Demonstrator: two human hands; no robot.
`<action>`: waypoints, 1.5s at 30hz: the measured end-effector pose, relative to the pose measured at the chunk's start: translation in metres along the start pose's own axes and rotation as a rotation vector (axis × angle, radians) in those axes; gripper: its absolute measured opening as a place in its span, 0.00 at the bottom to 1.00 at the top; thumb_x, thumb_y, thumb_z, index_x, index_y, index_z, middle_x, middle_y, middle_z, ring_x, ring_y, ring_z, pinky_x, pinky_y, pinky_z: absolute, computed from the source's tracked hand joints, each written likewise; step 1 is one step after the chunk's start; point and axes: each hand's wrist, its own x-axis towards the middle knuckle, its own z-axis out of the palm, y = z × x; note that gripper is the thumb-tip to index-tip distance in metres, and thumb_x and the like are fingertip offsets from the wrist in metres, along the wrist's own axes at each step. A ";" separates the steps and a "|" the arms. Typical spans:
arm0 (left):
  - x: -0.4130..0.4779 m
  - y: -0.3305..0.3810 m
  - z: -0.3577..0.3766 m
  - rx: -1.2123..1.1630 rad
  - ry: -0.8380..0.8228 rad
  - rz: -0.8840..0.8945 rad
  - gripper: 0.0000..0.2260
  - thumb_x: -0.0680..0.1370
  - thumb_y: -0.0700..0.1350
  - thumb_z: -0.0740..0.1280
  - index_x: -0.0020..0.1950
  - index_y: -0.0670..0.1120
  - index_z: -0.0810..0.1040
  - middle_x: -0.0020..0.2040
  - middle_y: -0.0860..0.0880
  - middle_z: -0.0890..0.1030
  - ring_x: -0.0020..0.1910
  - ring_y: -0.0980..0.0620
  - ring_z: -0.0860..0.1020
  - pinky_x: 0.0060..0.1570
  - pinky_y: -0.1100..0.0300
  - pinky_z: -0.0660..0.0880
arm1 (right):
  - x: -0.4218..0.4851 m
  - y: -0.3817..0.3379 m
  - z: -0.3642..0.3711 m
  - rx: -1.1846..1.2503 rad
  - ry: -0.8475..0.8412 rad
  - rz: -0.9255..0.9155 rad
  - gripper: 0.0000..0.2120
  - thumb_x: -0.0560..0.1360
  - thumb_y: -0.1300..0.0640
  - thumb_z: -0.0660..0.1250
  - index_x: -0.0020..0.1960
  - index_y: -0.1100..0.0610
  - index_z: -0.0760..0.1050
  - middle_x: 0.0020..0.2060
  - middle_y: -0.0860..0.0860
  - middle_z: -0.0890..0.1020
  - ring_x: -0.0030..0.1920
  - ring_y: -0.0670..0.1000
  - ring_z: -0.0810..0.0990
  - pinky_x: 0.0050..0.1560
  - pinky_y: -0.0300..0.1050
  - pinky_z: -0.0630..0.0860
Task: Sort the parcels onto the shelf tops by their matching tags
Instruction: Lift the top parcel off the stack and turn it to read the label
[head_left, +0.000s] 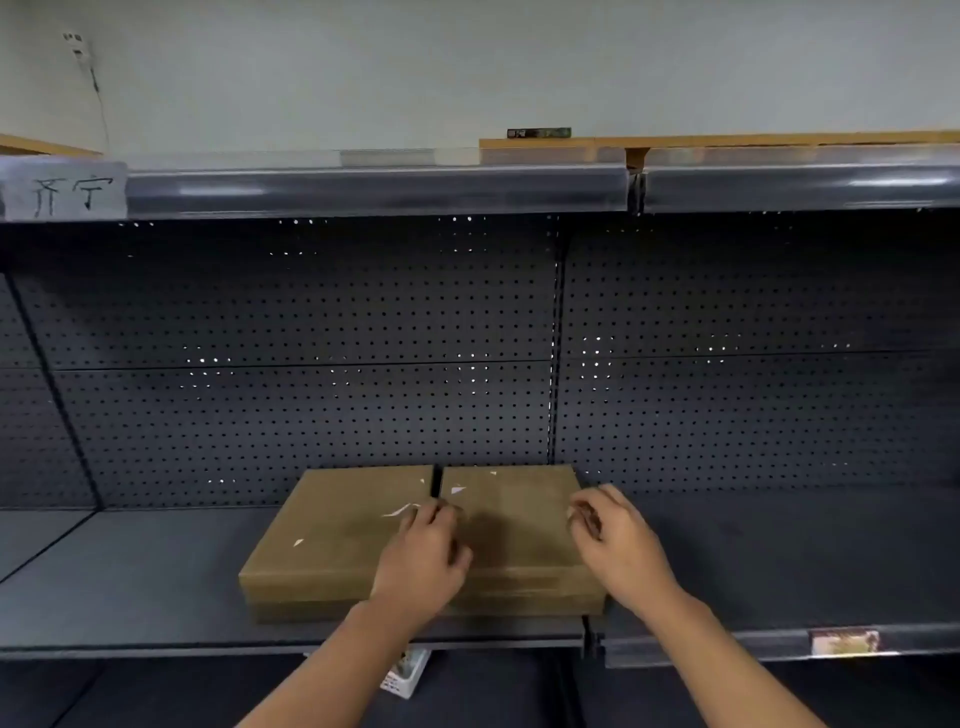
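2 flat parcels, one (337, 540) beside the other (524, 525), are lying on the shelf (156, 587), their front edges near its lip; open room is being left at both sides. The left hand (423, 558) is being rested on the tops, fingers curled. The right hand (621, 545) is being held at the right edge, fingers bent, nothing gripped.

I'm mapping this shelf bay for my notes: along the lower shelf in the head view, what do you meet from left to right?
Left cardboard box → left hand → right cardboard box → right hand → small printed label on the shelf's front edge.
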 end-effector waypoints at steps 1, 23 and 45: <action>0.005 -0.001 0.004 -0.030 -0.040 -0.036 0.22 0.81 0.52 0.63 0.75 0.50 0.73 0.73 0.49 0.73 0.72 0.44 0.73 0.67 0.51 0.75 | 0.004 0.005 0.005 -0.011 0.004 0.021 0.12 0.82 0.54 0.66 0.62 0.56 0.82 0.55 0.48 0.78 0.55 0.52 0.80 0.52 0.50 0.80; 0.040 0.029 0.033 -0.346 -0.348 -0.546 0.49 0.80 0.60 0.66 0.86 0.47 0.35 0.84 0.38 0.54 0.81 0.38 0.62 0.77 0.49 0.64 | 0.010 0.061 0.047 0.518 -0.224 0.656 0.26 0.82 0.41 0.68 0.72 0.56 0.75 0.63 0.52 0.83 0.64 0.54 0.81 0.66 0.49 0.75; -0.044 0.025 -0.016 -1.214 0.336 -0.401 0.21 0.83 0.53 0.66 0.76 0.63 0.70 0.70 0.55 0.75 0.71 0.52 0.74 0.73 0.51 0.69 | -0.043 -0.029 -0.036 0.758 -0.011 0.296 0.19 0.81 0.43 0.69 0.71 0.45 0.79 0.61 0.38 0.87 0.62 0.37 0.83 0.65 0.38 0.75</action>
